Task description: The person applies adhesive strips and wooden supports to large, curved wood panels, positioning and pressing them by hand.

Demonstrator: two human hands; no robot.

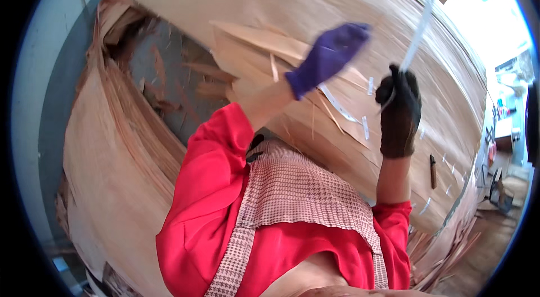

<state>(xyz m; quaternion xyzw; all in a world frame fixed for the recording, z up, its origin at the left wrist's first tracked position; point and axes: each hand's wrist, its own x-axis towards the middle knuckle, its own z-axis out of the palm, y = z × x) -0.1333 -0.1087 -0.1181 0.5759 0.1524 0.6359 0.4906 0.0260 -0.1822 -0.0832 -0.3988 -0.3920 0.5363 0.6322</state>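
My right hand (400, 108), in a dark brown-black glove, is closed on a long white strip of tape (423, 26) that runs up toward the top edge of the view. My left hand (332, 56) wears a purple glove and is raised over the large sheet of wood veneer (337, 1). Motion blurs its fingers, so I cannot make out whether they hold anything. Between the hands a piece of white tape (339, 104) lies on the veneer, with a shorter tape piece (365, 127) close by. Narrow torn veneer pieces (264, 43) lie beside my left hand.
A knife-like tool with a brown handle (433, 173) rests on the veneer at the right, among several bits of tape. Left of me stands another veneer stack (121, 184). Veneer scraps (159, 66) litter the grey floor (183, 49) between the stacks. Clutter stands at the far right.
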